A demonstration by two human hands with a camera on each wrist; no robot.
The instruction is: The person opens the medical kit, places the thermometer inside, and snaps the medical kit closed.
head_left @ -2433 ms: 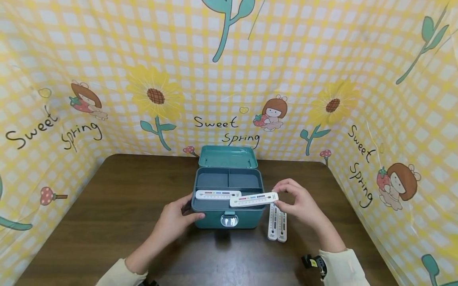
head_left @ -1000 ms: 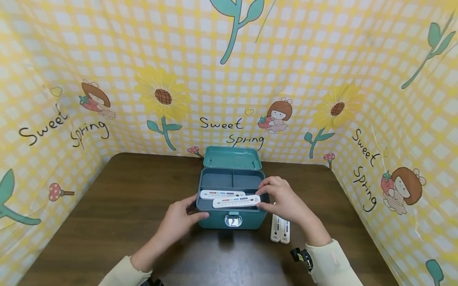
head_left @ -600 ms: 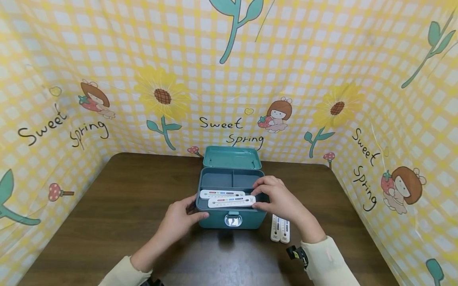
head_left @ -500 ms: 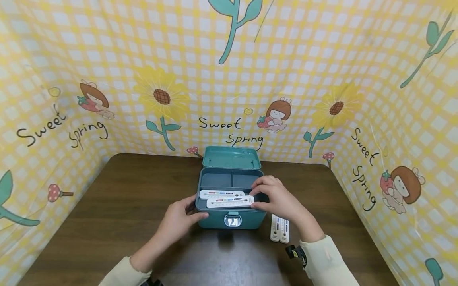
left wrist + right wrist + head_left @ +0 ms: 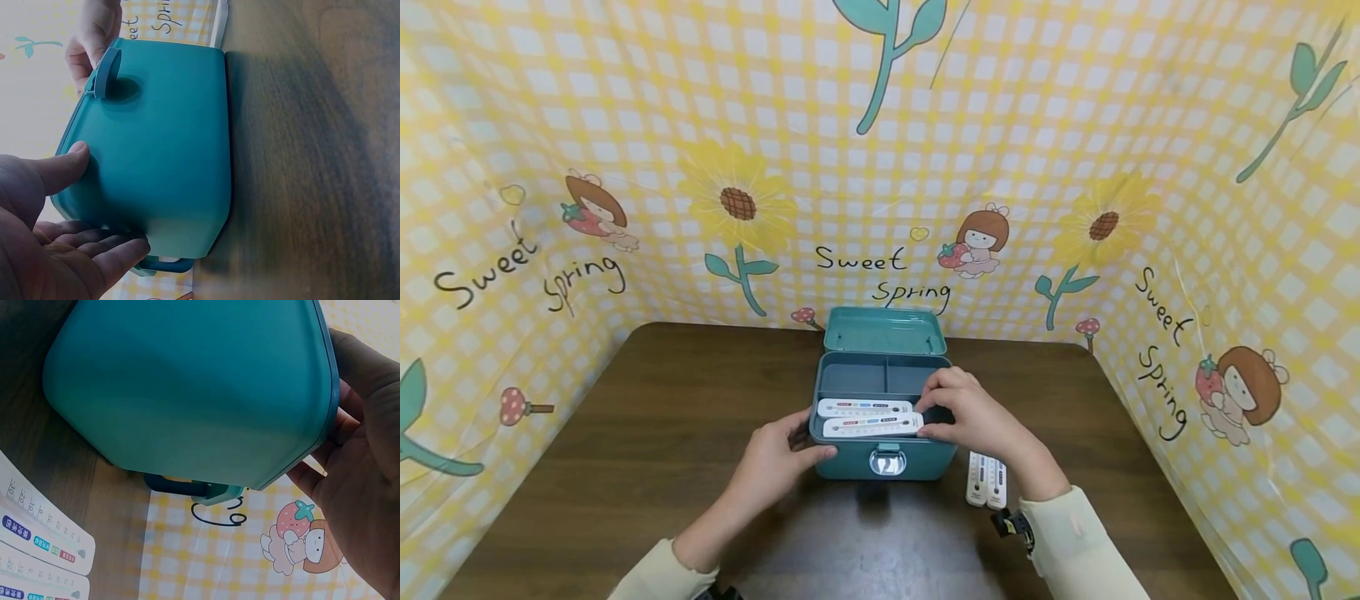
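Observation:
A teal storage box (image 5: 842, 460) stands on the table with its lid (image 5: 886, 332) swung back. My left hand (image 5: 775, 456) grips its front-left corner, thumb on the front wall and fingers along the side, as the left wrist view shows. Across the grey inner tray lie two white thermometers: a rear thermometer (image 5: 861, 407) and a front thermometer (image 5: 868, 427), side by side. My right hand (image 5: 977, 412) reaches over the box's right rim and pinches the front thermometer's right end between thumb and fingers. In the right wrist view the box wall hides that pinch.
Two more white thermometers (image 5: 987, 483) lie together on the brown table (image 5: 722, 358), right of the box. A divider (image 5: 887, 373) splits the rear of the tray. The clear latch (image 5: 887, 461) hangs on the box front. A yellow checked cloth (image 5: 880, 167) surrounds the table.
My right hand has carried the front thermometer leftward from over the box's right rim down into the tray, alongside the rear one. My left hand keeps its hold on the box.

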